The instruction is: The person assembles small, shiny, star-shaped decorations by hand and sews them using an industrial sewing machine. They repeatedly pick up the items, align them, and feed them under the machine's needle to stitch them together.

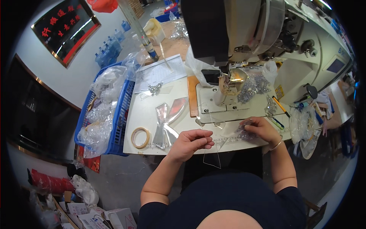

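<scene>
My left hand [192, 144] is at the table's front edge with thumb and fingers pinched together. A thin clear plastic piece [212, 162] hangs below these fingers past the edge; its full shape is hard to make out. To the right, my right hand [263, 131] is closed on a clump of small grey shiny pieces [241, 131], partly hidden by the fingers. Beyond both hands stands an industrial sewing machine [228, 102], its needle area above a metal plate. Clear and silvery plastic cut pieces [164, 124] lie left of my left hand.
A roll of tape [134, 142] lies at the table's front left. Beside the table stands a blue basket [121, 128] of clear plastic bags. An orange-brown block [193, 95] adjoins the machine plate. A bag of shiny pieces [253, 87] and an orange pen [281, 106] lie right.
</scene>
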`<state>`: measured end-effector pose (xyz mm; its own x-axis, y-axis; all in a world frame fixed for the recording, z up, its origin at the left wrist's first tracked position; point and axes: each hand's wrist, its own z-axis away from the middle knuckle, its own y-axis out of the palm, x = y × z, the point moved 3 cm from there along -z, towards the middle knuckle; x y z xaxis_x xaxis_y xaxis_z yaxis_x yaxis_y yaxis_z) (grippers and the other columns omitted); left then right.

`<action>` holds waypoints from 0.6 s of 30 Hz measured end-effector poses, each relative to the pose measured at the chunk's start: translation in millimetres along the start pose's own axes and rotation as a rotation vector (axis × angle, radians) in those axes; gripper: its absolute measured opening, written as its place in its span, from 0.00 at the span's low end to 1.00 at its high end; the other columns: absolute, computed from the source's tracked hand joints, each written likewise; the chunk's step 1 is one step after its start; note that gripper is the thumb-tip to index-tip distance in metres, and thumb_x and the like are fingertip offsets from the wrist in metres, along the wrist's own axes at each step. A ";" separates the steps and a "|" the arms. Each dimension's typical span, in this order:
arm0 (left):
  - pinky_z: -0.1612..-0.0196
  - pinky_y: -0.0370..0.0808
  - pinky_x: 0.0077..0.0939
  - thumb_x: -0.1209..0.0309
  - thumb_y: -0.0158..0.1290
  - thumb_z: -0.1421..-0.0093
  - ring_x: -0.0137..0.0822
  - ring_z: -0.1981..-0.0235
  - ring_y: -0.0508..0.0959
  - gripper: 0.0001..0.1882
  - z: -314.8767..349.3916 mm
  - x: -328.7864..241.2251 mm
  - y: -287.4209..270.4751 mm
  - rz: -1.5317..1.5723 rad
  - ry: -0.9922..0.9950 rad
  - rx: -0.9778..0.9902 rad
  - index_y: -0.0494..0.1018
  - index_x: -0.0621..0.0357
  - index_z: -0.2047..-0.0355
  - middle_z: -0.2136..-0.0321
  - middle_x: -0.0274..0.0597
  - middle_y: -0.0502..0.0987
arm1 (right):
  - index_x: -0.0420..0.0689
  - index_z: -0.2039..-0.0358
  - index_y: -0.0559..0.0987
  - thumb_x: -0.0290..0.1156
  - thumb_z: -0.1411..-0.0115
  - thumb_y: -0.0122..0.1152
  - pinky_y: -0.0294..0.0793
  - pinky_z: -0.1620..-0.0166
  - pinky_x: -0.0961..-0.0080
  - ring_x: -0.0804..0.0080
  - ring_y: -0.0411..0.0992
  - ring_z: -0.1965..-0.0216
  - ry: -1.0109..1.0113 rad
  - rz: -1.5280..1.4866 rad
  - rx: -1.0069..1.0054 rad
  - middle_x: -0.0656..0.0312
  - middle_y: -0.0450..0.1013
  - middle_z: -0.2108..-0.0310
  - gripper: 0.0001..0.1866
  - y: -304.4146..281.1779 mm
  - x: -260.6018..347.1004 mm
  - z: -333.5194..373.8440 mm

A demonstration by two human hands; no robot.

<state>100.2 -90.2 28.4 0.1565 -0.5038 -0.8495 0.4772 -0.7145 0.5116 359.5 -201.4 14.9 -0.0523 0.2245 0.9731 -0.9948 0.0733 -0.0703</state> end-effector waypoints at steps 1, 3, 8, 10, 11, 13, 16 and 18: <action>0.57 0.76 0.25 0.80 0.49 0.41 0.35 0.62 0.78 0.13 -0.2 0.2 3.7 0.017 0.006 0.011 0.70 0.70 0.55 0.65 0.47 0.76 | 0.39 0.58 0.76 0.26 0.42 0.54 0.69 0.66 0.85 0.84 0.68 0.70 0.010 -0.056 0.008 0.67 0.73 0.70 0.12 5.2 -8.5 -2.0; 0.58 0.77 0.26 0.80 0.49 0.42 0.36 0.63 0.78 0.13 -1.2 0.8 9.9 0.043 0.019 0.038 0.70 0.70 0.55 0.65 0.48 0.76 | 0.38 0.58 0.76 0.25 0.42 0.54 0.69 0.66 0.85 0.84 0.68 0.71 -0.006 -0.074 0.027 0.67 0.73 0.71 0.12 13.1 -17.7 -9.9; 0.60 0.77 0.24 0.78 0.50 0.42 0.34 0.64 0.78 0.13 -1.5 3.4 15.9 0.139 -0.006 0.025 0.70 0.69 0.56 0.68 0.46 0.76 | 0.38 0.59 0.76 0.26 0.42 0.55 0.68 0.66 0.86 0.85 0.68 0.71 -0.008 -0.082 0.066 0.69 0.72 0.72 0.11 31.9 -17.8 -23.0; 0.62 0.77 0.23 0.77 0.50 0.41 0.33 0.65 0.78 0.12 -4.7 10.0 7.2 0.146 -0.004 -0.009 0.71 0.69 0.57 0.69 0.45 0.76 | 0.39 0.56 0.74 0.26 0.42 0.54 0.69 0.65 0.86 0.85 0.68 0.70 0.034 -0.175 0.139 0.69 0.72 0.70 0.12 40.9 -17.9 -25.3; 0.63 0.77 0.23 0.76 0.50 0.41 0.32 0.66 0.78 0.11 -6.4 13.6 3.1 0.150 -0.004 -0.025 0.71 0.69 0.58 0.69 0.45 0.76 | 0.40 0.55 0.73 0.26 0.41 0.54 0.69 0.64 0.85 0.85 0.68 0.69 0.038 -0.303 0.175 0.69 0.71 0.69 0.13 47.7 -20.4 -26.3; 0.65 0.77 0.22 0.77 0.51 0.42 0.33 0.69 0.78 0.10 -6.3 17.5 -1.8 0.056 0.016 -0.130 0.72 0.68 0.60 0.71 0.44 0.76 | 0.41 0.50 0.69 0.26 0.40 0.52 0.70 0.61 0.84 0.84 0.68 0.65 0.022 -0.476 0.259 0.67 0.71 0.66 0.17 57.2 -19.6 -25.5; 0.67 0.77 0.21 0.77 0.52 0.43 0.32 0.71 0.78 0.08 -6.3 22.8 -8.4 -0.125 0.053 -0.250 0.72 0.68 0.63 0.74 0.43 0.76 | 0.38 0.46 0.66 0.28 0.41 0.52 0.69 0.58 0.81 0.83 0.68 0.61 0.051 -0.658 0.329 0.63 0.70 0.60 0.22 66.1 -9.9 -16.0; 0.68 0.76 0.20 0.77 0.53 0.44 0.30 0.72 0.78 0.08 -6.5 26.2 -9.1 -0.240 0.068 -0.302 0.73 0.68 0.64 0.75 0.42 0.76 | 0.39 0.53 0.71 0.27 0.45 0.59 0.70 0.60 0.83 0.82 0.70 0.63 0.050 -0.561 0.305 0.64 0.72 0.65 0.18 69.5 -9.0 -13.6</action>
<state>105.6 -93.7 0.6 0.0620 -0.2991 -0.9522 0.7385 -0.6280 0.2453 292.0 -185.1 -1.7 0.4802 0.2774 0.8321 -0.8504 -0.0851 0.5192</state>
